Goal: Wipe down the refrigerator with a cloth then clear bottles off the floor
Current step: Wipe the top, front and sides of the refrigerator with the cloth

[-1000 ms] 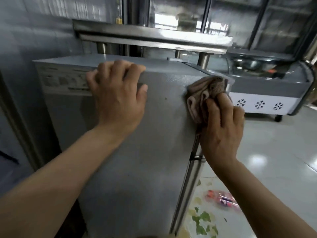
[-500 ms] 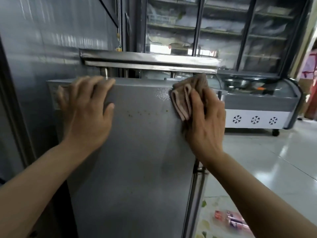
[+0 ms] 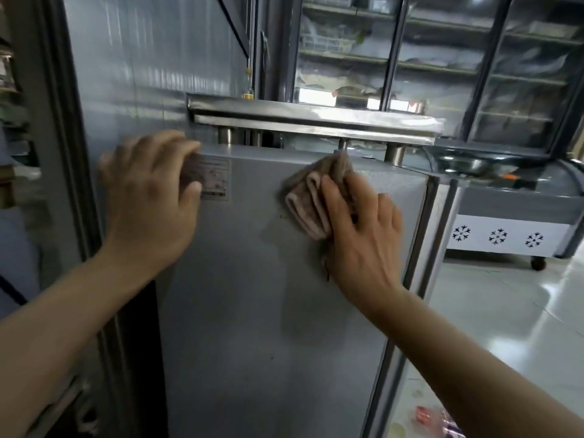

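From the head view, my right hand (image 3: 363, 235) presses the folded cloth (image 3: 316, 197) flat against the upper right of the refrigerator (image 3: 268, 311) side panel, fingers spread over it and thumb tucked under, while my left hand (image 3: 151, 200) rests loose-fingered at the top left corner, holding nothing. I should keep firm, even pressure and overlap my strokes leftward toward the label (image 3: 213, 180). A bottle (image 3: 433, 420) lies on the floor at the near right, waiting.
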